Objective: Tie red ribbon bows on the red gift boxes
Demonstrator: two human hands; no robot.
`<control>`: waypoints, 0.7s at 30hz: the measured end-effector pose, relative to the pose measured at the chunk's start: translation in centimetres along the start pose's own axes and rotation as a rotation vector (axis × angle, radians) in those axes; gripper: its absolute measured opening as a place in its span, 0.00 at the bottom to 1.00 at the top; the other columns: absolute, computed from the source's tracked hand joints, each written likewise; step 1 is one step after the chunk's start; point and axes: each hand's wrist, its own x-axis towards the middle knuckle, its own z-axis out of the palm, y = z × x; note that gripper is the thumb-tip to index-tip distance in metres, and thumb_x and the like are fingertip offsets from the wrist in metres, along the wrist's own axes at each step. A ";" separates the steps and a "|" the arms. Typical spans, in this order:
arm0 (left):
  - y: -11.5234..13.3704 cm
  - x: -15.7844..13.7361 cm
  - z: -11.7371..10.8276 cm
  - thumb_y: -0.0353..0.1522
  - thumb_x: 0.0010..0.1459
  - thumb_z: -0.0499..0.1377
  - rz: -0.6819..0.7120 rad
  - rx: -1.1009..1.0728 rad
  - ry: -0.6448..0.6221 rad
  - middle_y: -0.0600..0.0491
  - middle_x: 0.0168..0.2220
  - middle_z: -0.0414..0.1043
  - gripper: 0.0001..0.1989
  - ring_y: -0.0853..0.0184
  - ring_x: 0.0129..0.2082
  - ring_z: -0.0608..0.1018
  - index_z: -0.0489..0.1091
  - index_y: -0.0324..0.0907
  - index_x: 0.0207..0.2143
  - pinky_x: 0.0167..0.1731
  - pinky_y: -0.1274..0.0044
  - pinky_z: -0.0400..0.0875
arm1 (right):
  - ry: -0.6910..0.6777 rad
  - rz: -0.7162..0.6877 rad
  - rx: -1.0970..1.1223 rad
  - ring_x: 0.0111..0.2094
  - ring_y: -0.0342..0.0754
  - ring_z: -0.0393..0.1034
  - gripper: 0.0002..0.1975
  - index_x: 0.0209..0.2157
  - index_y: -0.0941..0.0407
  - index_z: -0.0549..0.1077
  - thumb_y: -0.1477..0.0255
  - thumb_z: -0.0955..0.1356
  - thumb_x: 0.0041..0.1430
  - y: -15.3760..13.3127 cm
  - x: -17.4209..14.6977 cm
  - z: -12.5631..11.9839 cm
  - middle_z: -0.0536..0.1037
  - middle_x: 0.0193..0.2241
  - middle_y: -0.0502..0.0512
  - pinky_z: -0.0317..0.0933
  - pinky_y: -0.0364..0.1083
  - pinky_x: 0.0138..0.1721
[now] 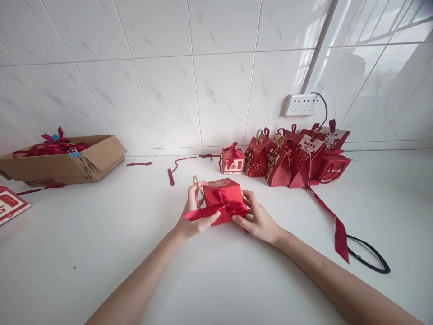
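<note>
Between my two hands is a red gift box [221, 192] with a gold emblem on its top. A red ribbon bow [226, 206] is tied across its front, one tail reaching left over my fingers. My left hand [198, 212] grips the box's left side, thumb on the front below the bow. A twisted cream rope handle [198, 186] loops up beside those fingers. On the other side my right hand [259, 219] is closed on the box's right edge, its thumb near the bow's lower right. The box's back and underside are hidden.
Several red gift boxes [282, 158] with ribbon loops stand along the wall. A cardboard box [67, 167] of red ribbons lies at left. Loose ribbon [340, 234] and a black loop [375, 266] lie at right. A power strip [301, 105] is on the tiled wall.
</note>
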 end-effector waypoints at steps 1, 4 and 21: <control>0.1 -0.1 -0.1 0.35 0.48 0.64 -0.038 -0.006 -0.008 0.46 0.55 0.57 0.31 0.54 0.59 0.61 0.54 0.49 0.52 0.52 0.63 0.65 | 0.006 0.007 -0.014 0.52 0.52 0.65 0.24 0.52 0.51 0.52 0.61 0.66 0.58 0.0 0.0 0.0 0.66 0.52 0.61 0.66 0.53 0.46; 0.2 0.2 -0.1 0.36 0.49 0.64 -0.056 -0.042 0.017 0.46 0.53 0.60 0.28 0.56 0.56 0.65 0.56 0.49 0.51 0.52 0.63 0.65 | 0.045 0.052 -0.045 0.52 0.52 0.65 0.24 0.51 0.51 0.54 0.61 0.66 0.57 -0.2 0.2 -0.3 0.67 0.53 0.60 0.67 0.54 0.47; 0.8 1.1 -0.5 0.46 0.54 0.57 -0.175 0.055 0.035 0.44 0.56 0.63 0.21 0.50 0.61 0.58 0.60 0.42 0.17 0.45 0.64 0.68 | 0.163 0.250 -0.074 0.32 0.47 0.71 0.18 0.34 0.54 0.60 0.55 0.66 0.53 -0.9 0.6 -1.0 0.73 0.37 0.55 0.65 0.46 0.28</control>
